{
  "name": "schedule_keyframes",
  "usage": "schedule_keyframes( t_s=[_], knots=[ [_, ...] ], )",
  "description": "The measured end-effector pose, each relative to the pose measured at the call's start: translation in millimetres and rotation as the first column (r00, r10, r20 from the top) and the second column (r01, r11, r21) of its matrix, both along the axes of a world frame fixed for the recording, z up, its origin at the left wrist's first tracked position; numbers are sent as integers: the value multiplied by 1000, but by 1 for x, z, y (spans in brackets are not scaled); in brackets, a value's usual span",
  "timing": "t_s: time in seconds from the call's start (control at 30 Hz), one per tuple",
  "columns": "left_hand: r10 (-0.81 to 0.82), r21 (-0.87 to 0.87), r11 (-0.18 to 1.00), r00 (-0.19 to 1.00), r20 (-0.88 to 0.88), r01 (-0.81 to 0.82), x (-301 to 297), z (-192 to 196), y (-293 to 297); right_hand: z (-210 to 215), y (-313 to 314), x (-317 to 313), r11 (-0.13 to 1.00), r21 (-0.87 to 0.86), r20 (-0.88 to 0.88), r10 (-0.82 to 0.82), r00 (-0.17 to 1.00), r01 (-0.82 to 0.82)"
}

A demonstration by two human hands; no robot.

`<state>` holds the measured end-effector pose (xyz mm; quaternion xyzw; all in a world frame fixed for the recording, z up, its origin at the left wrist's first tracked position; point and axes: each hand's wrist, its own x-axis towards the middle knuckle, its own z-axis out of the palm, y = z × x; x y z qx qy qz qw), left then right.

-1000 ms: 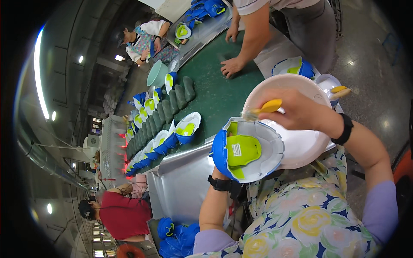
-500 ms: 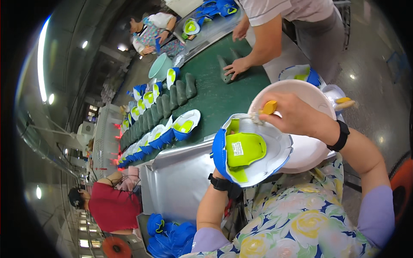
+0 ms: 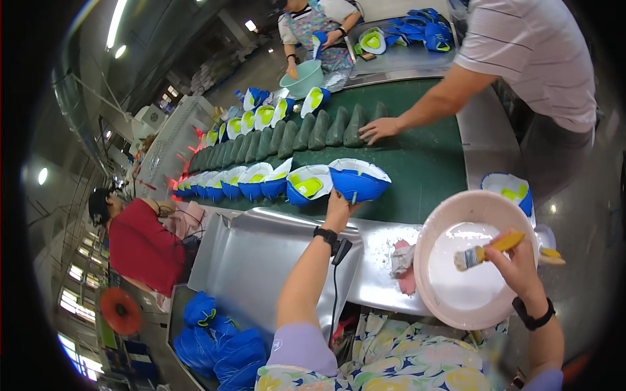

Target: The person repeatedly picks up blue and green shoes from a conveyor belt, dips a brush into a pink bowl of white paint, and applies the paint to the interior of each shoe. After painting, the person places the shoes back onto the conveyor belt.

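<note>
My left hand (image 3: pixel 340 210) reaches forward over the green conveyor belt (image 3: pixel 417 166), its fingers closed on a blue shoe upper (image 3: pixel 360 185) with a white lining. That upper is at the near end of a row of similar uppers, right beside one with a lime-green insert (image 3: pixel 308 184). In my right hand (image 3: pixel 518 264) is a paintbrush (image 3: pixel 505 242) with a yellow handle and whitish bristles. The brush is held above a pale pink basin (image 3: pixel 433 300) containing white liquid.
Dark grey shoe lasts (image 3: pixel 318 132) line the belt's middle, with more uppers (image 3: pixel 264 117) behind them. A co-worker's hand (image 3: pixel 380 130) touches the lasts. Another person holds a green bowl (image 3: pixel 303 79). Blue uppers (image 3: pixel 218 345) fill a bin at lower left; a cloth (image 3: pixel 403 260) lies beside the basin.
My left hand has carried the upper forward and left from my lap to the belt's row. My right hand with the brush has moved off the upper to over the basin. The view has turned.
</note>
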<state>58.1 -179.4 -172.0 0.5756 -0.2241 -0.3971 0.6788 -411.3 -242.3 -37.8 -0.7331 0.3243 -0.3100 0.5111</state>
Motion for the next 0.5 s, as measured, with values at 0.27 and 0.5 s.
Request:
schedule_keyframes(
  t_s=[0.27, 0.5],
  knots=[
    [136, 429, 903, 959, -249, -17, 108, -65, 20, -15, -2, -1, 957, 284, -5, -50, 999, 49],
    [552, 235, 814, 581, -598, -531, 168, -87, 0, -21, -1, -2, 963, 245, -72, -93, 993, 108]
  ],
)
